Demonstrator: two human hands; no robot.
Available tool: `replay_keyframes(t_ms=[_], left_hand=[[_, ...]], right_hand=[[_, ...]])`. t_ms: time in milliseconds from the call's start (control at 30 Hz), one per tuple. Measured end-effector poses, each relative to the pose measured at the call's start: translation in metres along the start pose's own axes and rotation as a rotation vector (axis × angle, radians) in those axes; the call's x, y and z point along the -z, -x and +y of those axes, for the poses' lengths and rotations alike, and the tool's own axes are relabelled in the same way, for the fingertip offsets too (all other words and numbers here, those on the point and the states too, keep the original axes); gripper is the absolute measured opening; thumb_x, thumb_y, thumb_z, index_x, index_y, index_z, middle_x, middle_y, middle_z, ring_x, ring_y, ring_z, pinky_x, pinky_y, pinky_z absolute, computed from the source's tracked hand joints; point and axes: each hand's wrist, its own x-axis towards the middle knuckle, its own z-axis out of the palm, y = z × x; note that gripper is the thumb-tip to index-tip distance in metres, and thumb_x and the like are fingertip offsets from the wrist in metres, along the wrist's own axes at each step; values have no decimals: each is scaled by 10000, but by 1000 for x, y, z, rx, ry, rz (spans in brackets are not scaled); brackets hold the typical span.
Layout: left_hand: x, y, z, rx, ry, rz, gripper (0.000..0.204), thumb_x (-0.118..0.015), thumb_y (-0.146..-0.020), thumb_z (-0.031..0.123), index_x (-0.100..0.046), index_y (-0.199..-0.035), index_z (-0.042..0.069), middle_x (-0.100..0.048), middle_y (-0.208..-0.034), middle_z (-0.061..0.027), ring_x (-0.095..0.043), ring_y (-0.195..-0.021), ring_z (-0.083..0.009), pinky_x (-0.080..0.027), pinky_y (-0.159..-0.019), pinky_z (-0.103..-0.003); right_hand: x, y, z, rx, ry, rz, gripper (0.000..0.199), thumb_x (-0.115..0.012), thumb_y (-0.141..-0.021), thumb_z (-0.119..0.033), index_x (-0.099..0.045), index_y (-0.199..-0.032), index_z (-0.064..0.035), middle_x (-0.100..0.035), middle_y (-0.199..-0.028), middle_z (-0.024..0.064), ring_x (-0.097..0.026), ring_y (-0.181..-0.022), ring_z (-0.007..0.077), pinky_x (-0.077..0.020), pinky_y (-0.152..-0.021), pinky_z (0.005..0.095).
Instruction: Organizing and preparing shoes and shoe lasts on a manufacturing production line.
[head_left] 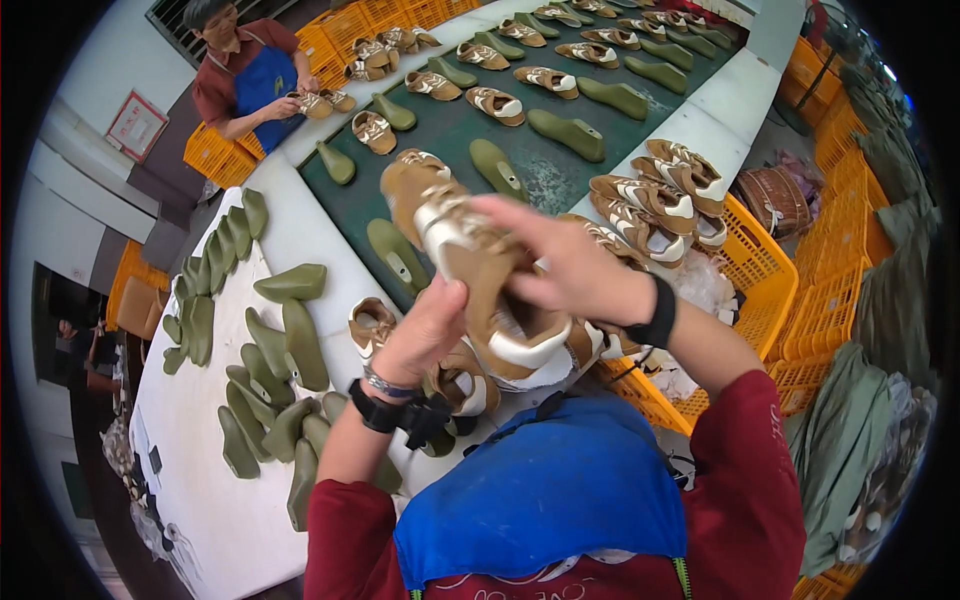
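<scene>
A brown and white lace-up shoe (487, 300) is held up in front of me, its toe pointing away and its heel toward my apron. My left hand (428, 325) grips its left side, the thumb along the upper. Over the laces and opening, my right hand (575, 260) holds the shoe from the right; its fingers are slightly blurred and some reach into the opening. More brown shoes (465, 385) lie just below, partly hidden by my hands. Green shoe lasts (390, 250) rest on the dark green conveyor belt beyond the shoe.
Several lasts (305, 345) lie on the white table at left. Shoes and lasts line the conveyor belt (340, 212). Stacked shoes (645, 210) stand at right beside an orange crate (750, 255) with plastic bags. Across the belt, a co-worker (250, 75) handles a shoe.
</scene>
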Motion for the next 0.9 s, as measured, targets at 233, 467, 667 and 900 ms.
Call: replay_keyframes(t_ms=[233,467,667,900], left_hand=[[13,37,-10,-225,444,548,434,-521,-900,296,-460,-1236,28,-550,-1189,-113,-546,-1078,-233,-450,-939,-387],[7,31,-40,-151,480,505,468,-469,-932,393,-455,-1243,44,-528,-1210,-83,-523,-1089,-180,-418,-957,-330],[61,43,-45,-119,-415,576,630,-550,-882,420,-331,-1364,77,-432,-1313,-126,-429,-1172,-245,-330,-991,-423],[145,121,-96,191,-1495,1052,818,-765,-663,361,-361,-1317,82,-298,-1329,-309,-407,-1152,-469,-384,-965,-441]], right_hand=[[-14,-5,-15,-60,-222,-294,449,-657,-792,-178,-522,-1210,-83,-574,-1025,89,-601,-665,150,-502,-575,251],[-21,-7,-7,-2,-297,-581,335,-646,-814,-177,-558,-1103,-32,-555,-1017,85,-586,-822,174,-491,-687,263],[15,-67,12,-277,-228,-662,270,-582,-852,-161,-570,-1063,6,-610,-832,58,-580,-705,113,-491,-632,252],[-21,-171,65,-318,-192,-530,242,-561,-856,-188,-544,-1007,0,-591,-872,46,-571,-656,83,-477,-582,221]])
